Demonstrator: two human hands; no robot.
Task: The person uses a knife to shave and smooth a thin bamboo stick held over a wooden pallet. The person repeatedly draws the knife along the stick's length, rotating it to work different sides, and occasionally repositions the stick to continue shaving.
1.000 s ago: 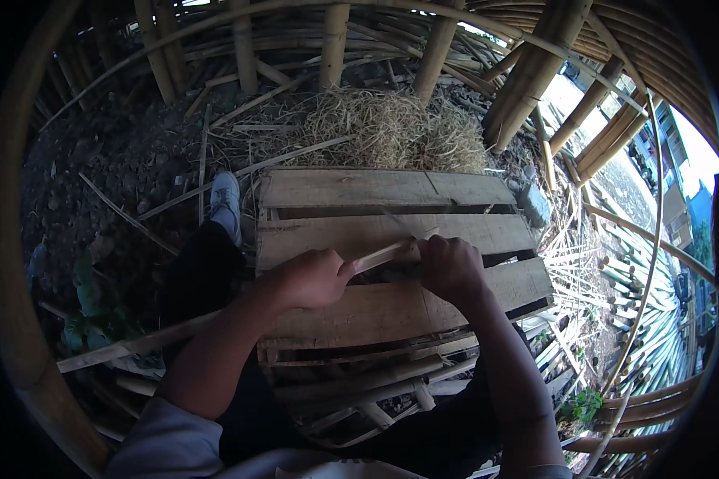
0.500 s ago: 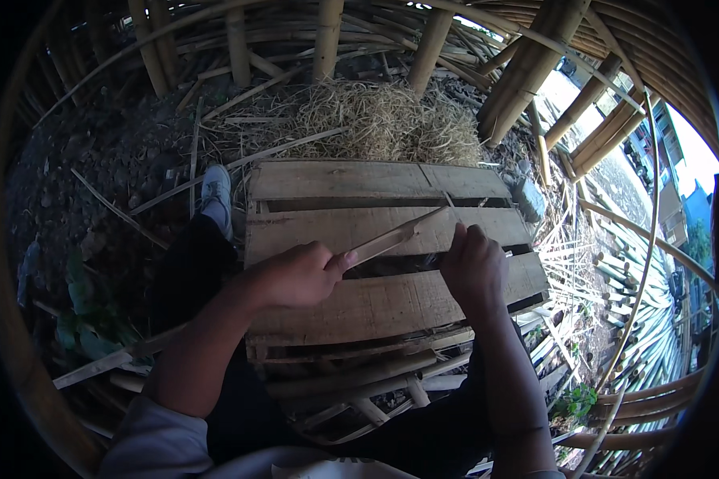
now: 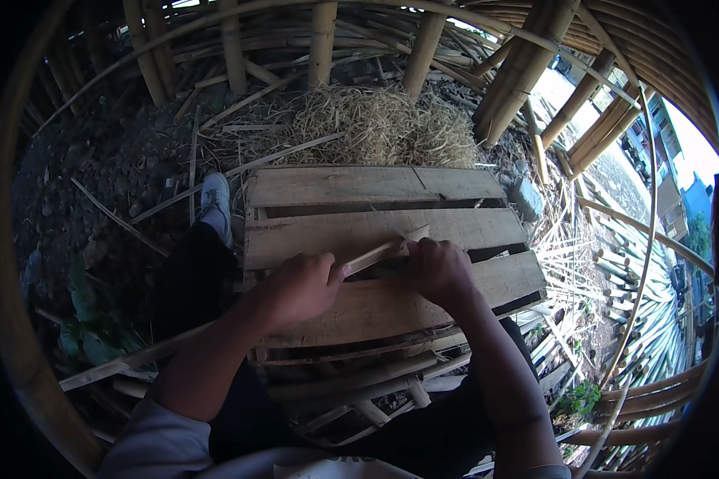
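My left hand (image 3: 305,286) is closed around a split bamboo strip (image 3: 373,257), thumb along its top. The strip points away to the right over a slatted wooden table (image 3: 327,237); a length emerging below my left forearm (image 3: 124,363) seems to belong to it. My right hand (image 3: 439,270) is closed at the strip's far end. A thin, pale, blade-like piece (image 3: 402,230) shows beside its thumb, probably part of a knife; its handle is hidden in the fist.
A heap of pale shavings (image 3: 383,128) lies beyond the table. Bamboo posts (image 3: 322,48) stand behind it. Many bamboo poles (image 3: 647,319) lie on the right. My shoe (image 3: 215,199) is beside the table's left edge, and a grey block (image 3: 527,198) by its right.
My right hand has moved left and slightly nearer along the strip, closer to my left hand. The left hand keeps its hold and has shifted only slightly.
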